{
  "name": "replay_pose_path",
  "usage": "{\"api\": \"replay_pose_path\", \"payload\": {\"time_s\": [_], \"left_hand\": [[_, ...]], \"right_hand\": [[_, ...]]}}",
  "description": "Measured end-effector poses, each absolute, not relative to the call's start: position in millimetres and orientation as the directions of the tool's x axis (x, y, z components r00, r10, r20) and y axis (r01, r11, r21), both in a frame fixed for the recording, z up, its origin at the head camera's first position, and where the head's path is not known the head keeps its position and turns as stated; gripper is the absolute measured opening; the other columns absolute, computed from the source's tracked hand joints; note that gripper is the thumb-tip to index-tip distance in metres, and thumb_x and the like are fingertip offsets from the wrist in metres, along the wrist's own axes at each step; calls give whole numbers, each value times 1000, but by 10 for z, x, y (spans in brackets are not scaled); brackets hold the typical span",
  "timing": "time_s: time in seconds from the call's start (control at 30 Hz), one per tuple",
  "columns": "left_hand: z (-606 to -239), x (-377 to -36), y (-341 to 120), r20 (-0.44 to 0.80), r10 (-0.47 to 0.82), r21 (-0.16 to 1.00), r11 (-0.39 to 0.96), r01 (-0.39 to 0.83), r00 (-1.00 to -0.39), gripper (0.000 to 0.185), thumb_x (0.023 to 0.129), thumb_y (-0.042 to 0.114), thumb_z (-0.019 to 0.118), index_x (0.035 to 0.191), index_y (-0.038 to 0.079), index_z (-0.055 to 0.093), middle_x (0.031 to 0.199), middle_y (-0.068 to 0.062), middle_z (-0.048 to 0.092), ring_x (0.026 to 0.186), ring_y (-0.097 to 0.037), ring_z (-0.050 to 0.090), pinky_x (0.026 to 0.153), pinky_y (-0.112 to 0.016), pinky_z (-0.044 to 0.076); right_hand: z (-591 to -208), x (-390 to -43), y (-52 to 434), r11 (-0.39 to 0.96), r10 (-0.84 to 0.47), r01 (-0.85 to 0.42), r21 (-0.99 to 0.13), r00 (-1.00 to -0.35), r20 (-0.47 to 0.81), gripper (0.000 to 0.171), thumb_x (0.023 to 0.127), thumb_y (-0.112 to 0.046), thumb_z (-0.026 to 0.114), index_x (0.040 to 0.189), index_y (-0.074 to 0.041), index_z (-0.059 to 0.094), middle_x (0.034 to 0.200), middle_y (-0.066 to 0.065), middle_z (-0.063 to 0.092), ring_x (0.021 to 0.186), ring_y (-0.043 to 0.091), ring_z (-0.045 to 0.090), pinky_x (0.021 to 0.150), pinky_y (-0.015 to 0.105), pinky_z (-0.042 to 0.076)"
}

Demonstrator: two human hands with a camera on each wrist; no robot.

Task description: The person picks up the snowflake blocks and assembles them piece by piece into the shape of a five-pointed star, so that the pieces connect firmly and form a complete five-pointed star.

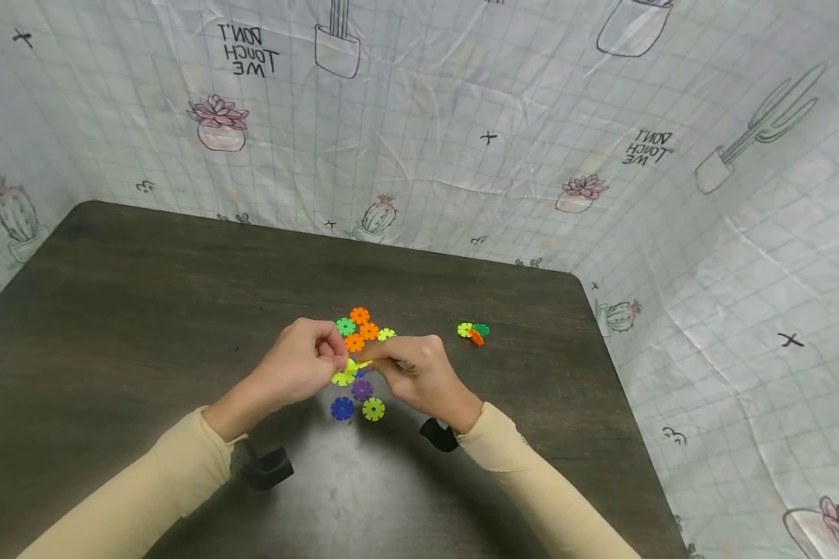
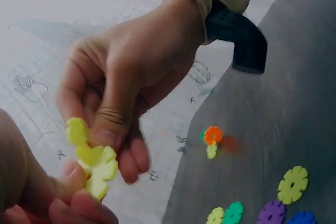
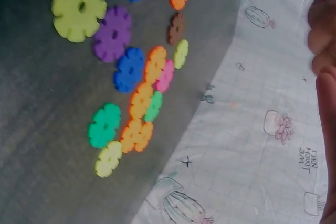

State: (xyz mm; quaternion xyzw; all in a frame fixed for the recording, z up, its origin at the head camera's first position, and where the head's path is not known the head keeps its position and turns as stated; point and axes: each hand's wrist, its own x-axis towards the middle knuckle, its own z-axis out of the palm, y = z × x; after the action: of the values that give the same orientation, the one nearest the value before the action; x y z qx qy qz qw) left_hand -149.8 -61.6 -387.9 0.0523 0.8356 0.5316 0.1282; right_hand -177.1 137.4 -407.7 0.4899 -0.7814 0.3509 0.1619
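Above the table, my left hand [image 1: 297, 365] pinches a yellow flower-shaped disc [image 2: 100, 174] with notched edges. From the right, my right hand [image 1: 422, 376] pinches a second yellow notched disc [image 2: 79, 130] between thumb and fingers. The two discs meet at an angle and overlap in the left wrist view, fingertips of both hands close together around them. Beneath the hands lie a purple disc [image 1: 362, 390], a blue disc [image 1: 342, 408] and a yellow-green disc [image 1: 374, 409]. Only part of a hand shows along the right edge of the right wrist view.
Several loose discs, among them an orange disc [image 1: 360, 315] and a green disc [image 1: 346, 327], lie just beyond the hands. Farther right sits a joined cluster [image 1: 477, 337] of orange, green and yellow discs. A patterned cloth [image 1: 419, 155] hangs behind the dark table [image 1: 182, 287].
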Motion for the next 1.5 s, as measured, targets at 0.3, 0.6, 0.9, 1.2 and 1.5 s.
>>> {"api": "replay_pose_path", "payload": {"time_s": [0.3, 0.6, 0.9, 1.2, 1.5], "left_hand": [[-3760, -1494, -671, -73, 327, 896, 436, 81, -942, 5, 87, 11, 62, 83, 9, 62, 71, -7, 59, 60, -18, 57, 56, -32, 49], [-3832, -1561, -895, -97, 282, 925, 380, 18, -954, 9, 91, 14, 62, 95, 6, 62, 79, -11, 62, 60, -20, 63, 58, -34, 55], [-3819, -1568, -937, -129, 301, 940, 342, -20, -945, 15, 91, 18, 62, 99, 6, 60, 89, -17, 63, 66, -20, 65, 63, -33, 56], [-3789, -1585, -982, -162, 330, 960, 272, -71, -930, 20, 91, 18, 62, 105, 4, 57, 95, -17, 61, 73, -23, 64, 69, -32, 56], [-3788, -1593, -986, -155, 334, 969, 232, -78, -930, 21, 91, 18, 61, 106, 4, 57, 93, -15, 62, 76, -28, 64, 69, -33, 57]], "right_hand": [[-4053, -1762, 1423, 304, -626, -819, -486, -556, 547, 16, 87, -5, 65, 102, -9, 71, 96, 2, 72, 77, 6, 68, 74, 16, 54], [-4187, -1893, 1306, 687, -610, -489, -538, -790, -60, 31, 84, -26, 71, 110, -10, 63, 101, 5, 67, 83, 16, 66, 72, 25, 54], [-4431, -1966, 1115, 844, -524, -438, -311, -797, -299, 35, 73, -35, 80, 82, -9, 58, 69, -3, 51, 57, 9, 46, 48, 19, 39], [-4424, -1987, 1097, 908, -399, -297, -297, -830, -389, 24, 72, -30, 82, 81, -16, 64, 71, -5, 60, 60, 11, 56, 50, 26, 47], [-4379, -1976, 1166, 898, -380, -207, -389, -810, -446, 26, 73, -28, 81, 85, -17, 61, 76, -4, 60, 67, 11, 56, 58, 24, 48]]}}
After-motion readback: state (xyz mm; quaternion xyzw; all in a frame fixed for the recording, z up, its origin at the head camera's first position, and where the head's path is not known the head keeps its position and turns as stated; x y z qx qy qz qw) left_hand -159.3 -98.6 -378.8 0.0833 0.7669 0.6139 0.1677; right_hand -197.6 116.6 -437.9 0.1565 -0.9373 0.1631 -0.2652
